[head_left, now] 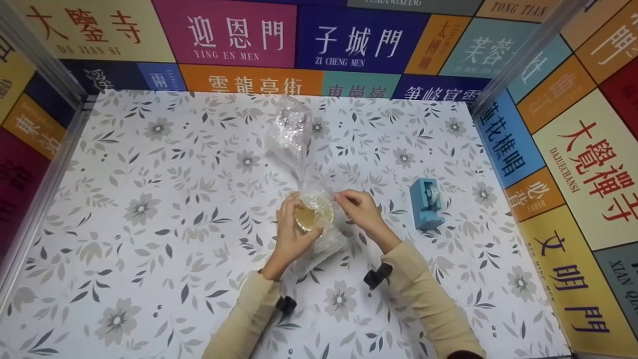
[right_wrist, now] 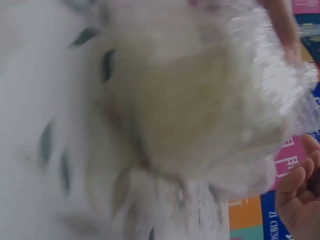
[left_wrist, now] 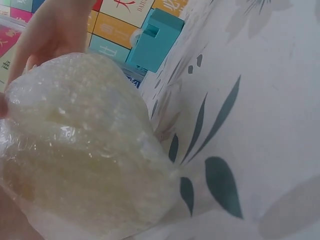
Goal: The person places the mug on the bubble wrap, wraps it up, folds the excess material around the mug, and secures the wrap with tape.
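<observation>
A roundish, yellowish object is wrapped in clear bubble wrap near the middle of the table; its exact kind is hidden. My left hand grips its left side, thumb in front and fingers behind. At the upper right of the bundle, my right hand pinches the edge of the wrap between thumb and fingertips. The left wrist view shows the wrapped bundle close up, with the right hand behind it. Curled right-hand fingers appear beside the blurred bundle in the right wrist view.
More crumpled bubble wrap lies behind the bundle, narrowing towards it; I cannot tell whether they are joined. A blue tape dispenser stands to the right. Flower-patterned sheeting covers the table, with colourful lettered panels around it.
</observation>
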Available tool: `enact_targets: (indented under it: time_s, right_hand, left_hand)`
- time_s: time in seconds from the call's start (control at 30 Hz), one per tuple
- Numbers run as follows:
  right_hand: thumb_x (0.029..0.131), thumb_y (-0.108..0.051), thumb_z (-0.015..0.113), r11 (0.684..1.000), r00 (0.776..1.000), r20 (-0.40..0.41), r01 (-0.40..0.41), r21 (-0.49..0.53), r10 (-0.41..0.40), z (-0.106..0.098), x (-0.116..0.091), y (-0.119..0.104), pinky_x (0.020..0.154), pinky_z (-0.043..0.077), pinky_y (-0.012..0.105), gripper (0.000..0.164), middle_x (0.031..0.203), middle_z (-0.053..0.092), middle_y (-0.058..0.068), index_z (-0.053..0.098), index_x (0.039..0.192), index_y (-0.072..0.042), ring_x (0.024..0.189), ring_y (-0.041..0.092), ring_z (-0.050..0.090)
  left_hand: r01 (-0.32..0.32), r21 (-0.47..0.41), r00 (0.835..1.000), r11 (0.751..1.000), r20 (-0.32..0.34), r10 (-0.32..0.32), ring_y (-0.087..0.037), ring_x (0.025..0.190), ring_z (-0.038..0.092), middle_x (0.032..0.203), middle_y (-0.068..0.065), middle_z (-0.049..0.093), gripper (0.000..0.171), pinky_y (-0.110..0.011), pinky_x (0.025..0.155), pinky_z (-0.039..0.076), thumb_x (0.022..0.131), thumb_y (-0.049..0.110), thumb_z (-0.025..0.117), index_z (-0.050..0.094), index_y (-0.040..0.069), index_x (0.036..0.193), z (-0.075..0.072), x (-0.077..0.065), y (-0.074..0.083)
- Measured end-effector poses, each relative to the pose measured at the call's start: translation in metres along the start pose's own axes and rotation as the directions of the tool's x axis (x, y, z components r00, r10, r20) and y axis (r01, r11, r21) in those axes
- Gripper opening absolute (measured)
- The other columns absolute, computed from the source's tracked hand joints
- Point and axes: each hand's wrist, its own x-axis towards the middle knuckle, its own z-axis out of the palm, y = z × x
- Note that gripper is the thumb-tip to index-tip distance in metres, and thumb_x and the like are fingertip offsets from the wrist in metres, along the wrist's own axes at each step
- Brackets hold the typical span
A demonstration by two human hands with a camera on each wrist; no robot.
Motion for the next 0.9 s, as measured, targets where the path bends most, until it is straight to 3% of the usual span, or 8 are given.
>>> enact_targets:
  time_s: [0.1, 0.2, 0.33, 0.5, 0.7, 0.9]
  right_hand:
    - [0.087, -0.007, 0.059, 0.997, 0.997, 0.018, -0.076, 0.019, 0.075, 0.004, 0.007, -0.007, 0.044, 0.036, 0.018, 0.022, 0.059, 0.050, -0.008, 0.063, 0.091, 0.014, 0.050, 0.003, 0.039]
    - [0.082, 0.000, 0.061, 0.998, 0.998, 0.008, -0.055, 0.015, 0.055, 0.008, 0.007, -0.007, 0.047, 0.035, 0.017, 0.016, 0.064, 0.056, -0.006, 0.063, 0.083, 0.016, 0.054, 0.004, 0.042]
    - [0.079, 0.006, 0.060, 0.999, 0.999, 0.009, 0.040, -0.031, -0.040, 0.011, 0.000, -0.003, 0.050, 0.034, 0.017, 0.010, 0.064, 0.055, 0.001, 0.062, 0.076, 0.016, 0.055, 0.005, 0.042]
    - [0.075, 0.007, 0.063, 0.983, 0.986, -0.044, 0.155, -0.102, -0.161, 0.015, -0.008, 0.004, 0.052, 0.035, 0.016, 0.005, 0.062, 0.056, 0.012, 0.063, 0.073, 0.012, 0.055, 0.006, 0.043]
    - [0.073, 0.007, 0.067, 0.992, 0.984, -0.134, 0.112, -0.053, -0.118, 0.017, -0.012, 0.006, 0.057, 0.043, 0.018, 0.018, 0.067, 0.054, 0.008, 0.058, 0.087, 0.015, 0.061, 0.010, 0.049]
    - [0.082, 0.005, 0.058, 0.995, 0.992, -0.092, 0.085, -0.043, -0.088, -0.001, -0.022, 0.021, 0.052, 0.041, 0.017, 0.013, 0.070, 0.057, 0.009, 0.058, 0.090, 0.016, 0.057, 0.015, 0.052]
  left_hand:
    - [0.006, 0.021, 1.000, 1.000, 0.013, -0.007, -0.031, 0.111, 0.040, 0.125, -0.019, 0.044, 0.074, -0.046, 0.090, 0.027, 0.064, 0.028, 0.071, 0.039, -0.001, 0.123, -0.001, 0.000, -0.001]
    - [0.017, 0.069, 0.999, 0.997, 0.044, -0.020, -0.029, 0.112, 0.038, 0.126, -0.016, 0.042, 0.080, -0.047, 0.094, 0.026, 0.065, 0.032, 0.070, 0.037, 0.003, 0.133, -0.002, 0.001, -0.003]
    - [0.033, 0.134, 0.996, 0.990, 0.074, -0.044, -0.028, 0.118, 0.036, 0.126, -0.013, 0.041, 0.070, -0.051, 0.098, 0.019, 0.066, 0.034, 0.069, 0.047, 0.010, 0.128, -0.003, 0.000, -0.007]
    - [0.051, 0.153, 0.997, 0.987, 0.055, -0.060, -0.027, 0.119, 0.037, 0.128, -0.013, 0.041, 0.061, -0.051, 0.095, 0.020, 0.065, 0.033, 0.069, 0.055, 0.014, 0.122, -0.001, -0.002, -0.011]
    - [0.049, 0.130, 0.999, 0.990, 0.016, -0.052, -0.028, 0.119, 0.037, 0.128, -0.014, 0.041, 0.059, -0.050, 0.094, 0.020, 0.064, 0.028, 0.067, 0.055, 0.012, 0.119, 0.003, -0.001, -0.010]
    - [0.061, 0.126, 0.998, 0.990, -0.009, -0.061, -0.031, 0.118, 0.036, 0.127, -0.016, 0.040, 0.059, -0.051, 0.096, 0.018, 0.060, 0.023, 0.063, 0.054, 0.010, 0.116, 0.007, -0.001, -0.009]
